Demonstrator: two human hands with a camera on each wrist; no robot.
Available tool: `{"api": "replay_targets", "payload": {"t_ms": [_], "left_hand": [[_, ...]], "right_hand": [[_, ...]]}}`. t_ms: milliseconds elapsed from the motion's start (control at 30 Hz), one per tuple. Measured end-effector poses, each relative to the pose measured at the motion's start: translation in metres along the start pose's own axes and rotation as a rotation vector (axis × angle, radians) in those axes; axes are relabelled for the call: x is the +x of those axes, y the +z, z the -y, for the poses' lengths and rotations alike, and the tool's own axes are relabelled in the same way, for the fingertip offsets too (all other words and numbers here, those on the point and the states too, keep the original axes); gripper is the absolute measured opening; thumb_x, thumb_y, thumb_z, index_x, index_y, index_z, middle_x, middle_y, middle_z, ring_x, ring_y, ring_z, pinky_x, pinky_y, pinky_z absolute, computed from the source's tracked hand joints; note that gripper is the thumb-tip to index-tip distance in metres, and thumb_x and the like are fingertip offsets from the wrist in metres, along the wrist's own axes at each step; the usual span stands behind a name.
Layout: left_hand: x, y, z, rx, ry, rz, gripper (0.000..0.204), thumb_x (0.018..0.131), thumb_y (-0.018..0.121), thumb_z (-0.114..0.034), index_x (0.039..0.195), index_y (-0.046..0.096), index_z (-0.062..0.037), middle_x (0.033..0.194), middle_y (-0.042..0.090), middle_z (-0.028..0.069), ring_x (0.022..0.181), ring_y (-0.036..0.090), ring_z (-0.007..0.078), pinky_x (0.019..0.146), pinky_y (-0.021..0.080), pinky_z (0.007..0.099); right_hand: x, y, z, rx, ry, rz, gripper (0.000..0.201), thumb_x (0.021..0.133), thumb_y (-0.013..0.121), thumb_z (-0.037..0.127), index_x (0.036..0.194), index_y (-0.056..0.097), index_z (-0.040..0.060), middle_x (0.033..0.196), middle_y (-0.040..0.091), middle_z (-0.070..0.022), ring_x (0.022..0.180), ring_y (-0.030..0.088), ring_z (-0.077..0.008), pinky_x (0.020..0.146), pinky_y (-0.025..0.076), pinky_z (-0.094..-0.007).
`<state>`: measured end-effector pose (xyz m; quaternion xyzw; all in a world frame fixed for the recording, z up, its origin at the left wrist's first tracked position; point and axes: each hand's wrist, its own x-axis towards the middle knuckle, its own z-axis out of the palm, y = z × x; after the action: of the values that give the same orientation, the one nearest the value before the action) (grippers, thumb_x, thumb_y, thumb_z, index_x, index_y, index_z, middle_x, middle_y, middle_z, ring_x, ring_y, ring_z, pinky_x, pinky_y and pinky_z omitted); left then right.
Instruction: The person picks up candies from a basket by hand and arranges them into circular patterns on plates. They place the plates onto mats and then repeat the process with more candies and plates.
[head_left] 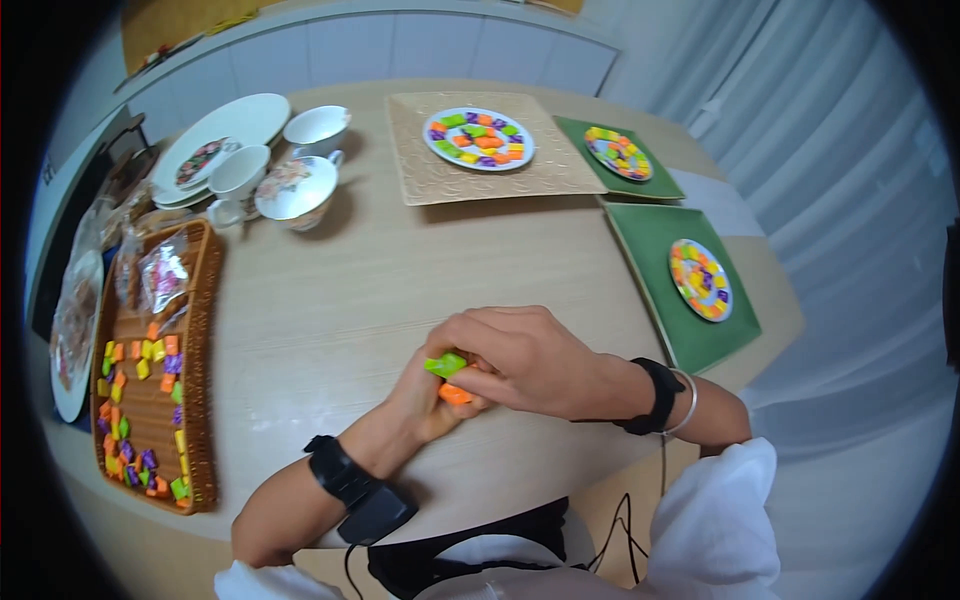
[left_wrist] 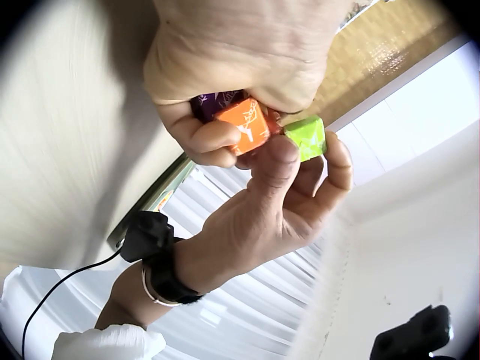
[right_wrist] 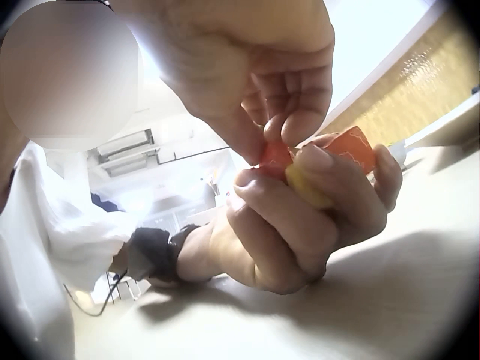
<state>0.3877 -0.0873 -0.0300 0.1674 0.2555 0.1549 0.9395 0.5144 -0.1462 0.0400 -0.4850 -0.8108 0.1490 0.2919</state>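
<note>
Both hands meet above the near part of the table. The left hand (head_left: pixel 418 400) curls its fingers around several small wrapped candies. Among them an orange candy (left_wrist: pixel 244 126) and a purple candy (left_wrist: pixel 213 105) show in the left wrist view, and a yellow candy (right_wrist: pixel 306 187) in the right wrist view. Between its thumb and a finger, the right hand (head_left: pixel 530 362) pinches a green candy (left_wrist: pixel 306 138). In the right wrist view, right fingertips are at a red candy (right_wrist: pixel 276 157) by the left thumb. The left palm is mostly hidden.
At left stands a wicker tray (head_left: pixel 207 400) of loose candies and clear packets. Behind it are cups (head_left: pixel 300 190) and stacked white plates (head_left: pixel 262 115). Candy-covered plates (head_left: pixel 432 143) sit on a beige square tray (head_left: pixel 420 185) and green square trays (head_left: pixel 660 300) at back and right.
</note>
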Motion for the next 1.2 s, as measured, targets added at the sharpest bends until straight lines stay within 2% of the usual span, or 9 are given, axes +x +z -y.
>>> {"api": "replay_targets", "payload": {"t_ms": [67, 267, 367, 467, 533, 633, 767, 967, 1200], "left_hand": [[0.003, -0.006, -0.003, -0.068, -0.051, 0.143, 0.028, 0.095, 0.047, -0.033, 0.087, 0.055, -0.0074, 0.074, 0.058, 0.0067, 0.055, 0.057, 0.0178, 0.041, 0.045, 0.0249], [0.008, -0.021, -0.004, -0.054, -0.116, 0.263, 0.026, 0.096, 0.041, -0.030, 0.091, 0.054, -0.0078, 0.071, 0.059, 0.0094, 0.044, 0.053, 0.0199, 0.032, 0.035, 0.0222], [0.007, -0.021, -0.006, 0.007, -0.104, 0.330, 0.025, 0.096, 0.040, -0.030, 0.096, 0.054, -0.0091, 0.074, 0.062, 0.0117, 0.042, 0.052, 0.0194, 0.031, 0.032, 0.0223], [0.009, -0.025, -0.007, 0.030, -0.081, 0.360, 0.026, 0.096, 0.041, -0.031, 0.100, 0.054, -0.0096, 0.076, 0.064, 0.0135, 0.041, 0.052, 0.0184, 0.031, 0.032, 0.0226], [0.010, -0.025, 0.000, 0.026, -0.093, 0.359, 0.026, 0.097, 0.041, -0.032, 0.101, 0.054, -0.0097, 0.077, 0.064, 0.0139, 0.040, 0.051, 0.0181, 0.031, 0.032, 0.0230], [0.011, -0.024, -0.002, 0.030, -0.111, 0.384, 0.026, 0.097, 0.042, -0.032, 0.102, 0.054, -0.0098, 0.076, 0.064, 0.0141, 0.040, 0.051, 0.0183, 0.031, 0.032, 0.0238], [0.008, -0.020, -0.001, 0.047, -0.091, 0.319, 0.028, 0.097, 0.040, -0.032, 0.105, 0.055, -0.0089, 0.076, 0.064, 0.0158, 0.040, 0.051, 0.0184, 0.031, 0.032, 0.0232], [0.004, -0.019, -0.001, 0.067, -0.057, 0.328, 0.029, 0.097, 0.041, -0.031, 0.106, 0.055, -0.0081, 0.076, 0.063, 0.0166, 0.041, 0.052, 0.0178, 0.033, 0.033, 0.0223], [0.004, -0.020, 0.001, 0.106, -0.036, 0.323, 0.030, 0.097, 0.041, -0.032, 0.107, 0.055, -0.0083, 0.076, 0.063, 0.0154, 0.042, 0.052, 0.0173, 0.033, 0.033, 0.0219]], "right_hand": [[-0.001, -0.002, -0.001, 0.077, 0.085, -0.013, 0.026, 0.077, 0.069, 0.010, 0.100, 0.057, 0.0051, 0.089, 0.062, -0.0088, 0.081, 0.061, -0.0270, 0.071, 0.050, -0.0356], [-0.010, 0.002, -0.001, -0.209, -0.202, -0.066, 0.021, 0.080, 0.068, 0.006, 0.099, 0.058, 0.0029, 0.091, 0.063, -0.0084, 0.075, 0.064, -0.0220, 0.066, 0.052, -0.0297], [-0.022, -0.028, 0.009, -0.109, -0.001, -0.138, 0.020, 0.082, 0.065, 0.001, 0.100, 0.059, 0.0024, 0.096, 0.064, -0.0078, 0.073, 0.066, -0.0169, 0.066, 0.053, -0.0279], [-0.067, -0.075, 0.009, -0.123, 0.454, -0.504, 0.025, 0.078, 0.065, -0.003, 0.102, 0.061, 0.0014, 0.096, 0.066, -0.0068, 0.077, 0.064, -0.0107, 0.068, 0.052, -0.0227], [-0.104, -0.102, -0.007, -0.134, 0.598, -0.650, 0.024, 0.077, 0.066, -0.004, 0.100, 0.062, 0.0010, 0.087, 0.063, -0.0024, 0.071, 0.060, -0.0080, 0.065, 0.049, -0.0212], [-0.181, -0.119, -0.046, -0.199, 0.936, -0.451, 0.024, 0.077, 0.068, -0.003, 0.100, 0.061, -0.0004, 0.080, 0.059, 0.0013, 0.066, 0.053, -0.0052, 0.063, 0.045, -0.0207], [-0.223, -0.110, -0.060, -0.078, 1.133, -0.363, 0.029, 0.073, 0.070, -0.001, 0.101, 0.063, 0.0032, 0.073, 0.054, 0.0007, 0.068, 0.051, -0.0062, 0.064, 0.044, -0.0227], [-0.233, -0.108, -0.062, -0.431, 0.895, -0.503, 0.030, 0.069, 0.072, 0.003, 0.098, 0.066, 0.0028, 0.078, 0.058, -0.0037, 0.067, 0.054, -0.0146, 0.064, 0.046, -0.0281], [-0.246, -0.124, -0.053, -0.464, 1.165, -0.197, 0.029, 0.069, 0.074, 0.010, 0.096, 0.068, 0.0028, 0.082, 0.059, -0.0060, 0.068, 0.056, -0.0167, 0.066, 0.046, -0.0298]]}}
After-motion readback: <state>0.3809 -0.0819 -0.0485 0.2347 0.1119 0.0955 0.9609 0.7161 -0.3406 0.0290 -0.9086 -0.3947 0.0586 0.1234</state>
